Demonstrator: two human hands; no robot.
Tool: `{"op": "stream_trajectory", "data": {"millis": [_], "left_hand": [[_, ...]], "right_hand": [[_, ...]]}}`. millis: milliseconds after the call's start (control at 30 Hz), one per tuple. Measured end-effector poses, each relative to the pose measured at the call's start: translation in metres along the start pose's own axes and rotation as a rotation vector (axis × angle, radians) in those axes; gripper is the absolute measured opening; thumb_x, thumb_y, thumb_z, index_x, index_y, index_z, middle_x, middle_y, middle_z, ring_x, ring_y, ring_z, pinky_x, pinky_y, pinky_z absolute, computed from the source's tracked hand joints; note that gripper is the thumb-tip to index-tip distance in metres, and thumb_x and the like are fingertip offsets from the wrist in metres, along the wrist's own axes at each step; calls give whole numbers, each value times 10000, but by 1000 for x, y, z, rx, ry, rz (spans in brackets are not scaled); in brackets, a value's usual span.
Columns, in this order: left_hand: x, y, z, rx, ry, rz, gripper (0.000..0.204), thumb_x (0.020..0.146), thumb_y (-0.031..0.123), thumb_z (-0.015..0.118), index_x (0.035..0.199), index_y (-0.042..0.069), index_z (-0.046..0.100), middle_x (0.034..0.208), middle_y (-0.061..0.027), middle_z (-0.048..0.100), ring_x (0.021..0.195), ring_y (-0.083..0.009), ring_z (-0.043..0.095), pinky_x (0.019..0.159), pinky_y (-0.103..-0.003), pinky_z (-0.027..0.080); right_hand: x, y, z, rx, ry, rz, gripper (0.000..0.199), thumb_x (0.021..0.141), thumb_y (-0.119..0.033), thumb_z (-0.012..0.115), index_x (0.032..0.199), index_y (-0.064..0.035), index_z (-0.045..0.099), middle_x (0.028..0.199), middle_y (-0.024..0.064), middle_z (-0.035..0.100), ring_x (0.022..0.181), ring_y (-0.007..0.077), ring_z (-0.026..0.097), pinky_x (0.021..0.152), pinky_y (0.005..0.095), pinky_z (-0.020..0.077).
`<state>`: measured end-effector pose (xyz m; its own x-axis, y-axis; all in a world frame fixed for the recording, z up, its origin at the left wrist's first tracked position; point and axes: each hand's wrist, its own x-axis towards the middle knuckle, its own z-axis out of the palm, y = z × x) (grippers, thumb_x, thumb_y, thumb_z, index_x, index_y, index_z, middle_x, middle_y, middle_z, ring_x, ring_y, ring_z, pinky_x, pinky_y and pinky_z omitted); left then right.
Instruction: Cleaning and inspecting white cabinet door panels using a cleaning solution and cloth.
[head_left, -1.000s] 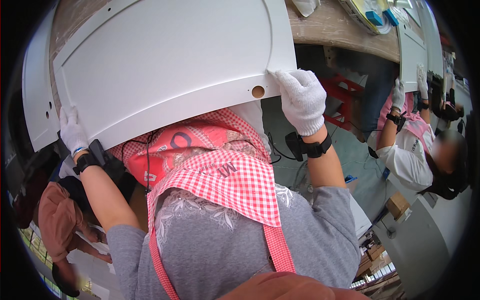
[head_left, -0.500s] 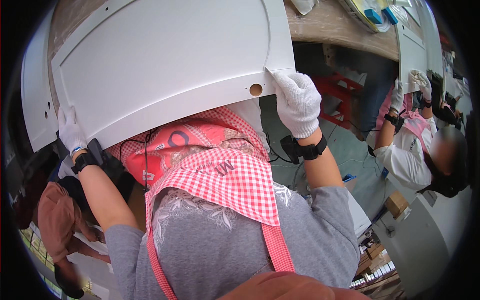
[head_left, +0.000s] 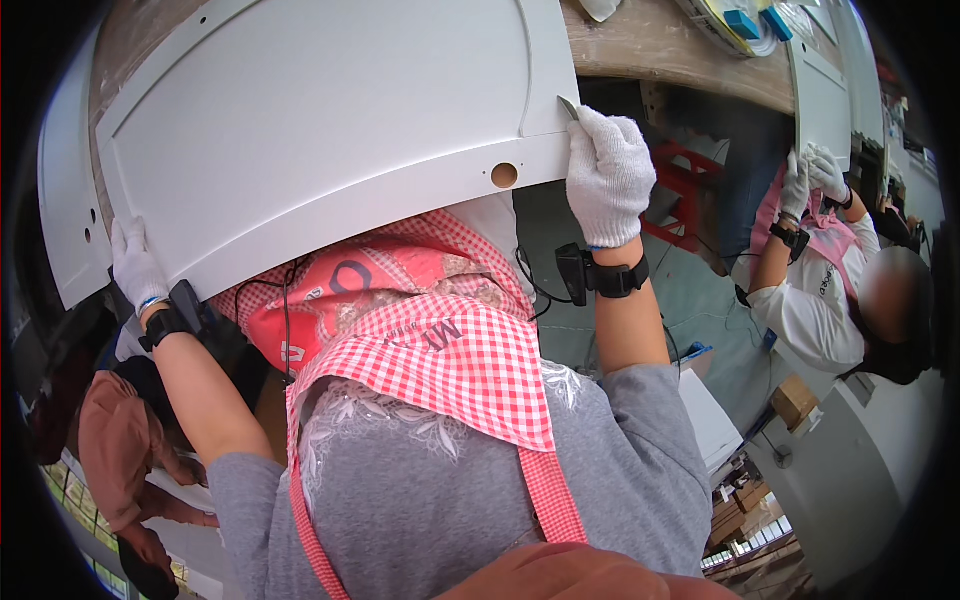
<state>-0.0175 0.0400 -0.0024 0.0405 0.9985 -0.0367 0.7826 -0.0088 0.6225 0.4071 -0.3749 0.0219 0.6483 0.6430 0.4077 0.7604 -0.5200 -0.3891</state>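
A large white panel [head_left: 330,110] with a recessed middle and a raised frame lies before me, one round hole near its front right corner. In a white knit glove, my right hand [head_left: 610,180] is closed in a pinch on a small thin blade [head_left: 568,108]. The blade's tip points up and left at the panel's right edge; whether it touches cannot be told. My gloved left hand [head_left: 138,265] lies at the panel's front left corner, fingers stretched along it and the thumb hidden.
Another white panel [head_left: 66,200] stands at the left. Behind is a wrapped brown worktop [head_left: 670,50] with a roll [head_left: 715,20] and blue blocks [head_left: 742,25]. A red stool [head_left: 680,190] sits below. A co-worker [head_left: 815,290] handles a panel at right; another person [head_left: 115,440] is at left.
My right hand has moved right and slightly up with the blade, from the groove's corner to the panel's right edge. My left hand stays at its corner.
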Motion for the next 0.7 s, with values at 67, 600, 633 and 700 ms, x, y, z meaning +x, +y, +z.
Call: {"op": "stream_trajectory", "data": {"millis": [67, 600, 633, 700], "left_hand": [[2, -4, -1, -149, 12, -14, 685, 946, 407, 621, 1468, -16, 485, 1472, -189, 545, 1330, -281, 532, 1117, -330, 373], [6, -4, -6, 186, -4, 123, 664, 951, 390, 618, 1464, -13, 493, 1449, -189, 568, 1322, -286, 543, 1104, -335, 383], [5, -2, -4, 162, -6, 70, 662, 950, 388, 619, 1462, -12, 495, 1449, -188, 569, 1319, -288, 545, 1103, -334, 383], [-3, 3, 1, 134, 17, 62, 659, 950, 388, 618, 1460, -11, 499, 1449, -190, 568, 1316, -291, 548, 1102, -335, 383]], "right_hand": [[-6, -14, -5, 31, -78, -20, 202, 812, -47, 730, 1008, -99, 722, 830, 87, 654, 752, 293, 646, 655, 375, 532], [-30, -64, 2, 104, -127, 48, 194, 834, -71, 707, 1025, -105, 714, 822, 102, 661, 733, 295, 666, 649, 371, 555], [-30, -58, 4, 103, -127, 51, 194, 834, -71, 707, 1025, -105, 714, 822, 102, 661, 733, 295, 666, 649, 371, 555], [-18, -27, 6, 11, 59, 171, 167, 839, -74, 707, 1004, -96, 714, 818, 103, 655, 733, 297, 662, 638, 381, 549]]}}
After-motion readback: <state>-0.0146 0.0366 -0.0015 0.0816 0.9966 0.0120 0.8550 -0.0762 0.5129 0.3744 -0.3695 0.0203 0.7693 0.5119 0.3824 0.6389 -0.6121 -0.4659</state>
